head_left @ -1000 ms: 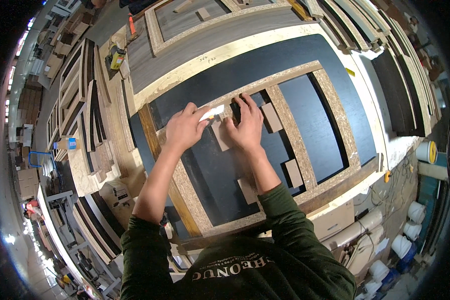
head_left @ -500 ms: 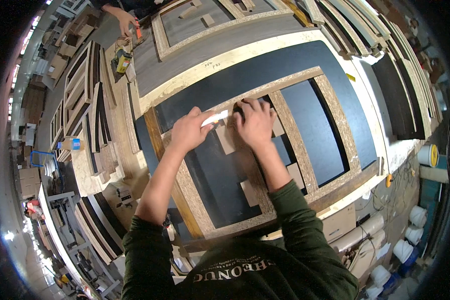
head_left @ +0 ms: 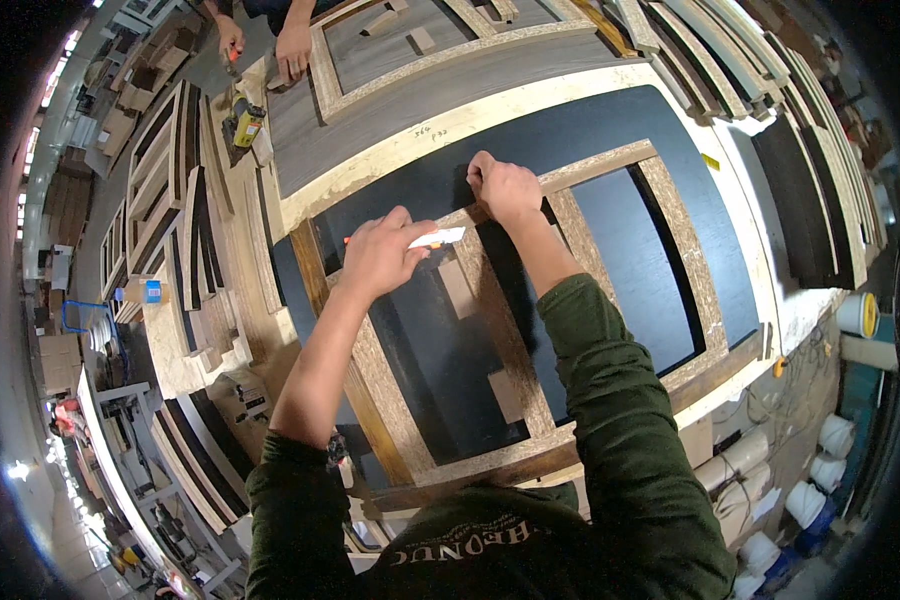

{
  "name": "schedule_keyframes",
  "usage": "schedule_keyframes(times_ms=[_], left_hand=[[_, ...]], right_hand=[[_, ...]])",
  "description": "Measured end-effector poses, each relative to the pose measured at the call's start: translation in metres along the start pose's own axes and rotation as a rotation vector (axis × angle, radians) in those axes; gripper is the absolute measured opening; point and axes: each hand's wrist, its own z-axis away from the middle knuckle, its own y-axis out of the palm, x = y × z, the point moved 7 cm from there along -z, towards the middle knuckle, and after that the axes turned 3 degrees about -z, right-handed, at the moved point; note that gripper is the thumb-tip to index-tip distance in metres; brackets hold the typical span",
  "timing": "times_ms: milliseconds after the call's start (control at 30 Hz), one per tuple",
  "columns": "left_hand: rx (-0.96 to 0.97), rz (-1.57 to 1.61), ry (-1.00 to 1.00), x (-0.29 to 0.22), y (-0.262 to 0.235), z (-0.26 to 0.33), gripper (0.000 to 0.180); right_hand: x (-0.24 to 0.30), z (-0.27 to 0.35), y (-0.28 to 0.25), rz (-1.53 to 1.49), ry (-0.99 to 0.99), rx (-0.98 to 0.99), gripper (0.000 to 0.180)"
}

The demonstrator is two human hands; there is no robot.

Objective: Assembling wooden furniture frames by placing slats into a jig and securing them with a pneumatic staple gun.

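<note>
My left hand (head_left: 378, 258) is closed around a white utility knife (head_left: 438, 238) with an orange part, which lies above the left opening of a chipboard frame (head_left: 510, 340). My right hand (head_left: 507, 190) is at the frame's far rail, its fingers curled and pinched together; whatever they hold, if anything, is hidden. The frame rests on a dark panel (head_left: 390, 200). Along the left side of its middle bar sit a small wooden block (head_left: 457, 290) and another block (head_left: 507, 397). My right forearm covers part of the opening right of that bar.
Across the table, a co-worker's hands (head_left: 293, 50) are beside a second frame (head_left: 410, 80); one holds an orange-handled tool. A yellow-green power tool (head_left: 242, 125) lies near them. Stacked strips (head_left: 815, 170) stand at the right, more frames (head_left: 160, 170) at the left.
My right hand has moved away from the middle bar, out to the frame's far rail, and its fingers have drawn together. My left hand stays nearly still. A co-worker's second hand has come into view.
</note>
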Motion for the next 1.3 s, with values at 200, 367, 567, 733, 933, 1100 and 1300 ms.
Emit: schedule_keyframes(times_ms=[200,367,567,733,933,1100,1300], left_hand=[[-0.011,-0.227,0.117,-0.021,-0.005,-0.002,0.032],[-0.058,-0.345,0.097,-0.030,-0.006,0.003,0.033],[-0.039,0.031,-0.063,0.002,0.010,0.010,0.033],[-0.199,-0.046,-0.049,-0.012,0.015,0.022,0.035],[-0.342,0.202,-0.300,-0.013,0.007,0.047,0.037],[-0.489,0.495,-0.409,-0.017,-0.003,0.131,0.037],[-0.541,0.694,-0.638,-0.060,-0.003,0.288,0.035]], right_hand=[[-0.003,-0.005,0.004,0.010,0.021,-0.003,0.013],[-0.003,-0.006,0.005,0.005,0.024,-0.013,0.014],[-0.004,-0.004,0.007,-0.007,-0.025,-0.085,0.012],[-0.005,0.000,0.000,0.016,-0.020,-0.124,0.011],[0.000,0.009,-0.013,-0.122,-0.075,-0.071,0.016],[0.013,0.037,-0.041,-0.212,-0.413,-0.209,0.019],[0.034,0.065,-0.004,-0.006,-0.323,-0.075,0.033]])
